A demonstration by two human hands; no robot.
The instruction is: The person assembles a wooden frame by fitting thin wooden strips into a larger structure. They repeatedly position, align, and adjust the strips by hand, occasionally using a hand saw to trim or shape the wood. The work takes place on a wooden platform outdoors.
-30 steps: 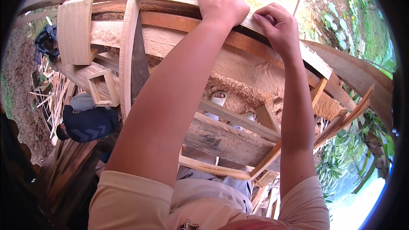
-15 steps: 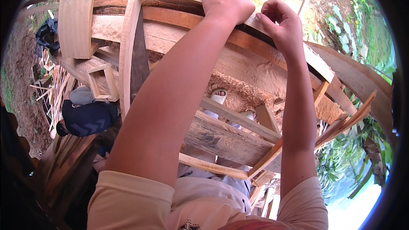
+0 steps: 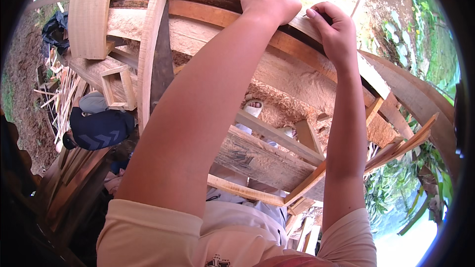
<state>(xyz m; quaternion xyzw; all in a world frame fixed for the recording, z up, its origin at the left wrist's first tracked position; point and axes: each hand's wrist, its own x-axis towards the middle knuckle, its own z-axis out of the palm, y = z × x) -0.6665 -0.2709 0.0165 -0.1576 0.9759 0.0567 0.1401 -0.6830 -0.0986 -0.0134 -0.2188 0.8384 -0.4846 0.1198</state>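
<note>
A wide sawn beam (image 3: 257, 155) lies near the middle, and the other things are placed around it. Just above it, a foot in a pale sandal (image 3: 253, 109) stands on sawdust (image 3: 292, 106). A thin slat (image 3: 277, 136) lies across the upper edge of the beam. To the left of the beam, a person in a dark blue shirt (image 3: 99, 128) crouches. Above that person stands a small open wooden frame (image 3: 118, 86), and higher up a flat square board (image 3: 89, 20). Far left of the beam, thin wood scraps (image 3: 59, 89) lie on the ground. To the right of the beam there are green plants (image 3: 396, 188).
</note>
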